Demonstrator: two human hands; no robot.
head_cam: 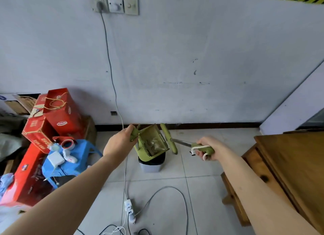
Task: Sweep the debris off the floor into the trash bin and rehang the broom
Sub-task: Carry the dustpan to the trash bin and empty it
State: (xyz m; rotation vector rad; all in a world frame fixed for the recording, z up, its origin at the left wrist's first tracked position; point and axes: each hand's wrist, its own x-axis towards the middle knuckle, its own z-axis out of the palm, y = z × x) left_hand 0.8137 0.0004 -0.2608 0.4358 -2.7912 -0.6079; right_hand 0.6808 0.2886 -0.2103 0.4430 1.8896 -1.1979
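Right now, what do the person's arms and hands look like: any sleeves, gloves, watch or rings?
Both forearms are bare along all that shows, with no sleeve edge in view. The left hand and the right hand are ungloved. No watch, bracelet or ring is visible on either wrist or hand, and no cables or markings are on the arms.

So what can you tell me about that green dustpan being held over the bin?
The dustpan looks like yellow-green plastic, a scoop with raised side walls and a row of dark comb teeth along one edge. Crumpled debris, seemingly clear wrappers, lies inside. It is tipped over the trash bin, which has a dark liner. The left hand holds its green grip; the broom head stands beside its far edge.
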